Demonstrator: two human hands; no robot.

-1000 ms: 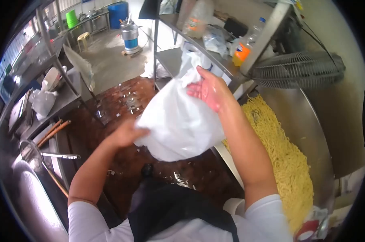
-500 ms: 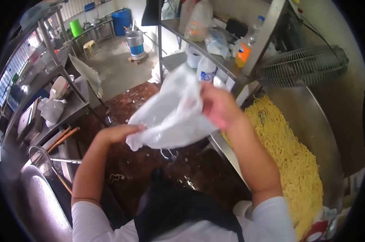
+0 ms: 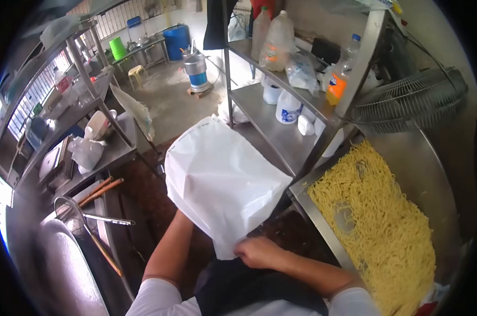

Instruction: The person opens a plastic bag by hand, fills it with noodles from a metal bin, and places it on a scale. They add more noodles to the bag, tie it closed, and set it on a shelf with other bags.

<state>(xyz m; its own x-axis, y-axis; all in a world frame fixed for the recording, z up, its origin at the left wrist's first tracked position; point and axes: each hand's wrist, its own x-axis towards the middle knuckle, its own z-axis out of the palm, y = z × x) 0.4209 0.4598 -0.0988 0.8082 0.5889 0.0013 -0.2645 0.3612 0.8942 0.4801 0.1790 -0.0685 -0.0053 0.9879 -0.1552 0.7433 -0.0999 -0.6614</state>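
A white plastic bag is spread out in front of my body, its mouth side toward me. My right hand pinches the bag's near lower edge with fingers closed. My left forearm reaches up to the bag, and my left hand is hidden behind or inside the plastic, so its fingers do not show. To the right of my right arm, a heap of yellow noodles lies in a wide metal tray.
A steel shelf ahead holds bottles, bags and a white jug. A fan hangs above the noodles. On the left are a wire strainer, a wok-like metal surface and a cluttered counter.
The crumpled bag is now opened out wide and lower. My right hand has come down to its near edge, while my left hand has gone out of sight behind or inside it.
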